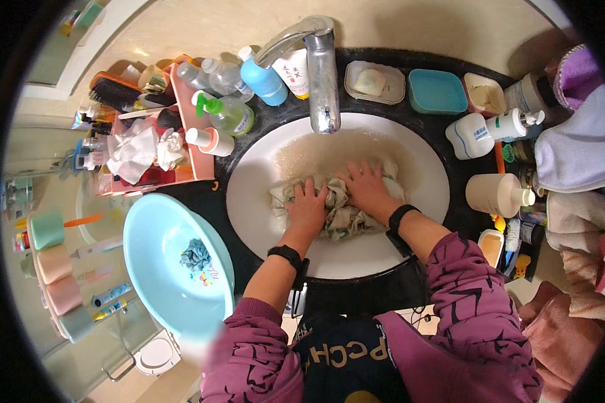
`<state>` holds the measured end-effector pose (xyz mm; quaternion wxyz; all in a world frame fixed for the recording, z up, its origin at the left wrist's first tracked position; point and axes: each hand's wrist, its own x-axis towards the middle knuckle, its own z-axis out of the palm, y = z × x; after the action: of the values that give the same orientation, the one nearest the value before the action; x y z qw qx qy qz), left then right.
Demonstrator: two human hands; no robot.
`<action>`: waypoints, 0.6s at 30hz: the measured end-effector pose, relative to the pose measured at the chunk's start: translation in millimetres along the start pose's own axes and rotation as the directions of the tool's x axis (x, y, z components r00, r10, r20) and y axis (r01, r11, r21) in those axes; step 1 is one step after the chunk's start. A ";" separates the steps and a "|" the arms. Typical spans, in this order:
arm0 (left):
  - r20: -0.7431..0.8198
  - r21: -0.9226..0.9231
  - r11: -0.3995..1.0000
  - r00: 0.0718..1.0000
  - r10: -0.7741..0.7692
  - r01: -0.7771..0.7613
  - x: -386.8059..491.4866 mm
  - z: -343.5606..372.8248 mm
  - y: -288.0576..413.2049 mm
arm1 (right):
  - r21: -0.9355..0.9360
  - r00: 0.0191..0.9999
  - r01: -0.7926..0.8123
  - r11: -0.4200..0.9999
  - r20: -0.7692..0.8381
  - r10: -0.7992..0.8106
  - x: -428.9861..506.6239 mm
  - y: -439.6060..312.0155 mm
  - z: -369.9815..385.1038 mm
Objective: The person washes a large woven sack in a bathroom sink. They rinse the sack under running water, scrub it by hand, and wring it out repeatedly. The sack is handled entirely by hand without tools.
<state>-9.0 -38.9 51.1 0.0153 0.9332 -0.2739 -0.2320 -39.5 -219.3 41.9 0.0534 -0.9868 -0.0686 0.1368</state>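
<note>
A wet, pale patterned cloth [340, 204] lies bunched in the white oval sink [252, 237], partly under murky water [327, 146]. My left hand [306, 206] presses flat on the cloth's left part, fingers spread. On its upper right part rests my right hand [367, 187], fingers also spread. Both palms face down, and neither hand closes around the fabric. Above the sink's far rim stands a chrome faucet [324, 80], its body reaching over the basin. A dark band is on each wrist.
A light blue basin [154, 242] with a crumpled blue cloth [196, 256] sits at left. Behind it is a pink organizer [196, 146]. Bottles, including a green pump bottle [232, 116], and soap dishes [437, 91] line the black counter [353, 289]. Towels [580, 141] hang at right.
</note>
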 end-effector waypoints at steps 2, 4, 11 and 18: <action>-0.128 -0.048 0.998 0.992 0.022 -0.028 16.5 8.8 -5.3 | -0.010 1.000 0.003 1.000 -0.002 -0.003 11.5 5.8 9.5; -0.254 -0.078 0.995 0.967 0.037 -0.059 26.9 17.8 -7.7 | -0.057 0.999 0.003 0.998 -0.046 -0.005 19.3 8.8 16.7; -0.046 -0.450 0.892 0.999 0.021 -0.040 48.2 -7.7 -25.2 | -0.138 0.950 0.008 0.990 -0.307 -0.050 30.9 3.5 7.9; -0.198 -0.330 0.944 0.978 -0.059 -0.010 53.1 -36.1 -55.9 | -0.129 0.785 0.418 0.899 -0.446 -0.429 -12.0 -14.6 -41.7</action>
<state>74.5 -22.5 52.0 0.1963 0.9398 -0.2164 -0.1771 -41.2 -210.3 86.8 0.0862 -0.9502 -0.2746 -0.1193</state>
